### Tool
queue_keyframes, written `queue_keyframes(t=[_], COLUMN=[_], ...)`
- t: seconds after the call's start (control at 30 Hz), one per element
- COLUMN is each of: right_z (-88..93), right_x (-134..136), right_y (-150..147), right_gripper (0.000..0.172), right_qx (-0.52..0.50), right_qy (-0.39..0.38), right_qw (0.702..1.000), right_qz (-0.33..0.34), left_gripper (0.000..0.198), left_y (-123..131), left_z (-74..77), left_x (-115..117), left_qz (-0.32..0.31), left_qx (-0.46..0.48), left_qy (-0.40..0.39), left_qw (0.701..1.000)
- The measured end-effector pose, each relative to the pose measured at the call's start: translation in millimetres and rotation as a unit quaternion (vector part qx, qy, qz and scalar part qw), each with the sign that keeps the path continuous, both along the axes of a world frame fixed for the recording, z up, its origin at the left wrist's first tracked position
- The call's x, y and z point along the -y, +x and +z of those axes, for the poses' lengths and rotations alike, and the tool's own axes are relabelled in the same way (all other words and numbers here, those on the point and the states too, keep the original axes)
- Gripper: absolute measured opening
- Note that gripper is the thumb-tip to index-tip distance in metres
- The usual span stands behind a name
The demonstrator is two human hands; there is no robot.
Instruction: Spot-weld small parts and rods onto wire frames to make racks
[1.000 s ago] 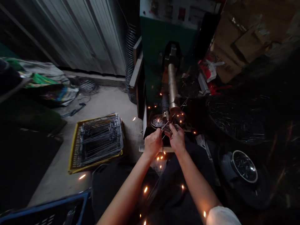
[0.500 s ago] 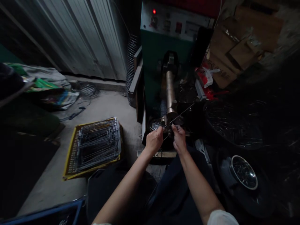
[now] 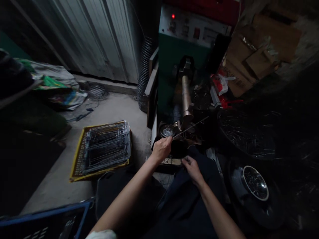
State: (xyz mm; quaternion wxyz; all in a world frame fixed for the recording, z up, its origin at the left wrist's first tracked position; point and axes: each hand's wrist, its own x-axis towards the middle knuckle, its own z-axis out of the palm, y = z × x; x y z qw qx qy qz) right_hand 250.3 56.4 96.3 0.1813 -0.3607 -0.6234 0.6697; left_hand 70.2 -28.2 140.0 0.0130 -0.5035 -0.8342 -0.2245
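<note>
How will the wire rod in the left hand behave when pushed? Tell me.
The wire rod likely feels light. It juts straight out from the left hand unsupported, so it seems stiff, though it may flex. Set down, it could roll.

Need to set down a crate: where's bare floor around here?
Bare concrete floor shows between the yellow tray and the green machine, and behind the tray up to the wall's ledge. Right of the machine is crowded: black tubs of wire, a steel bowl, cardboard.

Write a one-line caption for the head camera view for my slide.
Left hand holds a thin metal rod beside a green machine while the right hand rests on dark clothing.
</note>
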Motion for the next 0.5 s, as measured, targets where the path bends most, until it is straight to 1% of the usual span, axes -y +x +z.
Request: queue_keyframes(t=[0.03,0.1,0.13,0.2,0.27,0.3,0.37,0.43,0.5], right_z=[-0.7,4.9,10.3,22.2,30.8,33.1,33.9,31.9,29.5], right_x=[5,9,6,-11,-36,-48,-68,-78,-79], right_y=[11,34,47,72,92,100,111,115,114], right_gripper=[0.043,0.043,0.041,0.039,0.041,0.043,0.041,0.037,0.035], right_qx=[0.023,0.065,0.082,0.138,0.202,0.230,0.273,0.282,0.271], right_qy=[0.020,0.074,0.111,0.192,0.236,0.246,0.239,0.207,0.166], right_qw=[0.999,0.994,0.989,0.970,0.951,0.940,0.923,0.916,0.915], right_qz=[0.021,0.051,0.056,0.050,-0.007,-0.058,-0.125,-0.195,-0.247], left_gripper=[0.023,0.021,0.020,0.019,0.015,0.013,0.018,0.023,0.027], left_y=[-2,-10,-16,-31,-49,-59,-79,-99,-115], left_z=[-4.0,-13.4,-18.3,-27.1,-33.9,-36.8,-42.7,-49.7,-57.2], left_x=[14,51,74,126,181,207,253,288,310], left_qz=[0.002,0.020,0.038,0.094,0.177,0.226,0.336,0.433,0.499], left_qx=[0.003,0.014,0.022,0.036,0.045,0.046,0.045,0.052,0.073], left_qy=[-0.001,-0.006,-0.009,-0.007,0.010,0.025,0.069,0.121,0.170], left_qw=[1.000,1.000,0.999,0.995,0.983,0.973,0.938,0.892,0.846])
